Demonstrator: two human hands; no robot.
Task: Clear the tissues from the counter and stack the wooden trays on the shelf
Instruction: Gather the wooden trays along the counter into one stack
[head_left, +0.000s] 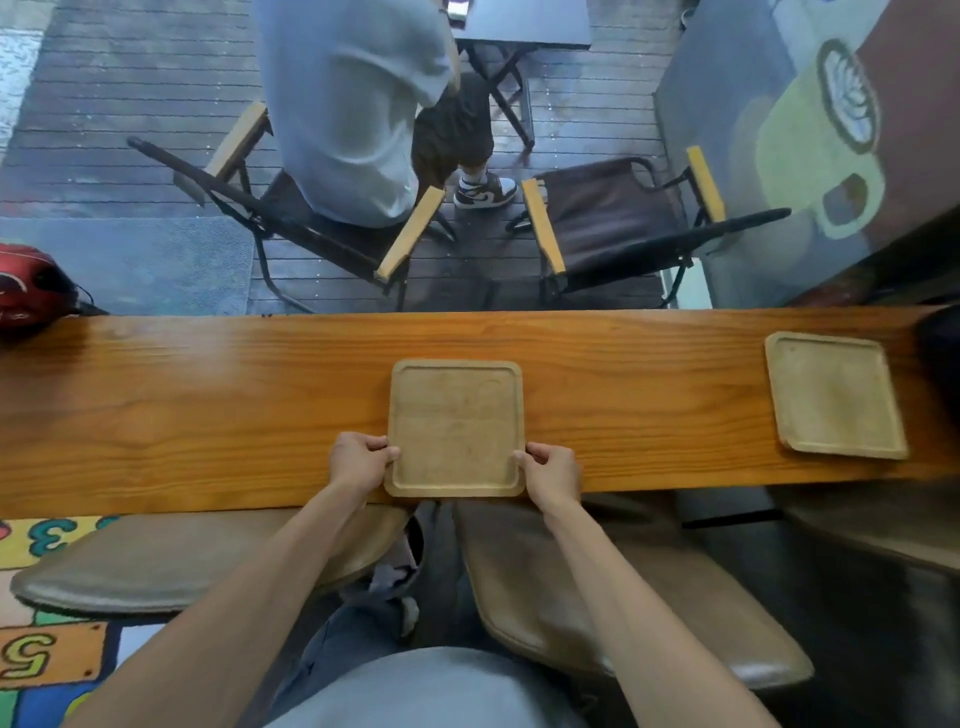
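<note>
Beside the hands-held tray (456, 426), another tray (835, 395) rightward.

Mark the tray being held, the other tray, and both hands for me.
held tray (456, 426): head view, middle of its bare floor.
second tray (835, 395): head view, centre of its floor.
left hand (361, 462): head view, back of hand.
right hand (551, 474): head view, back of hand.

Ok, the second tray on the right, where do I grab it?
Take the right tray by its raised rim at two opposite edges, from the near side. It lies flat and empty on the counter, slightly skewed, so the rim is the only grip.
</note>
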